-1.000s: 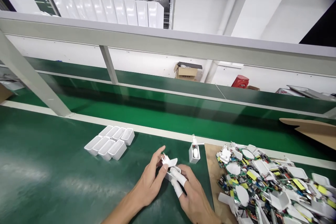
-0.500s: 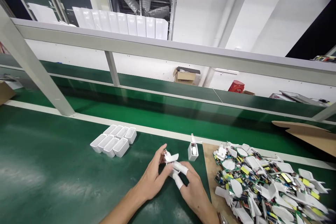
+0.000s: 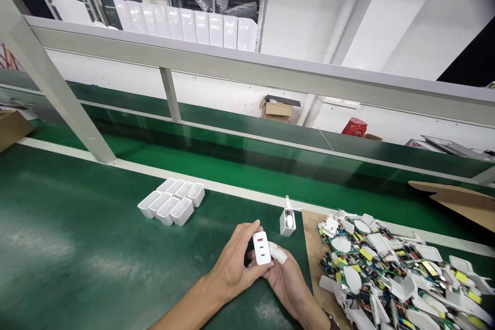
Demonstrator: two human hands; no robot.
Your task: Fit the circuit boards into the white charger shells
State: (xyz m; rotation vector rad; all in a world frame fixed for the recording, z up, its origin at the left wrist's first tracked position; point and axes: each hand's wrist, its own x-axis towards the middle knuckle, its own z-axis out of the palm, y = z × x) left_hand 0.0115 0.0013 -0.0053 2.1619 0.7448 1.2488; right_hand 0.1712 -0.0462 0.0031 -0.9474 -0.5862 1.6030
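Observation:
Between both hands is a white charger [image 3: 261, 248], its port face turned up toward me with one red port and two dark slots. My left hand [image 3: 234, 255] is closed on it from the left, thumb and fingers on its sides. White covers wrap fingers of my right hand [image 3: 286, 273], which is closed around the charger's right side and underside; part of that grip is hidden. Beyond my right hand stands a white charger case [image 3: 287, 223] with parts and plug prongs sticking out of its top. To the left, several white open cases [image 3: 170, 201] sit in two rows.
A large heap of circuit boards and white casing parts [image 3: 398, 273] covers a brown board [image 3: 314, 252] on the right. Behind the white strip runs a green conveyor belt [image 3: 232, 172]. A grey frame post [image 3: 73, 87] rises at the left, and cut cardboard [image 3: 456, 201] lies at the right.
The charger has been turned so that its port face shows instead of its prong end. My hands have shifted slightly right, and the camera view has moved a little.

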